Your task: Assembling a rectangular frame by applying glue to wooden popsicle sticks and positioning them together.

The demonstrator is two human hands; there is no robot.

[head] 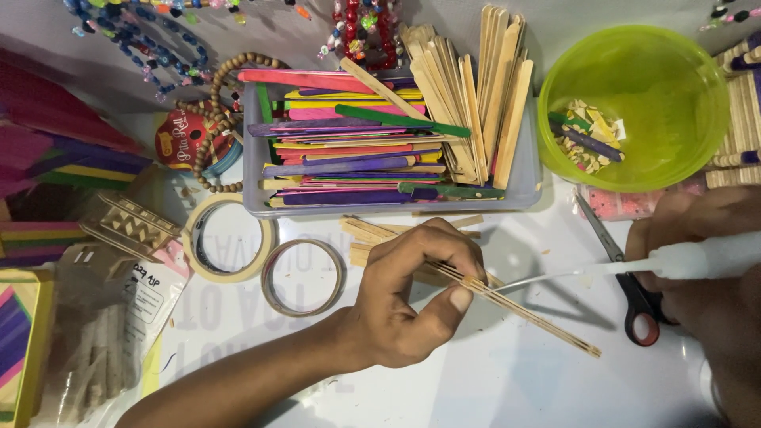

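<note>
Wooden sticks (507, 305), at lower centre of the frame above the white bench (491, 380), sit pinched in our left hand (412, 305) while our right hand (713, 261) clamps the glue applicator (697, 257), whose bead could smear if the sticks slip.

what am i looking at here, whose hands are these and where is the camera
There is no machine here: a person is working with two bare hands, and the one camera sits on their head, looking down at a white table. The left hand pinches thin wooden sticks set edge to edge. The right hand holds a white glue bottle, its nozzle aimed at the sticks. Behind them lie a grey tray of coloured and plain craft sticks, a green bowl of scraps, scissors and two tape rolls.
</note>
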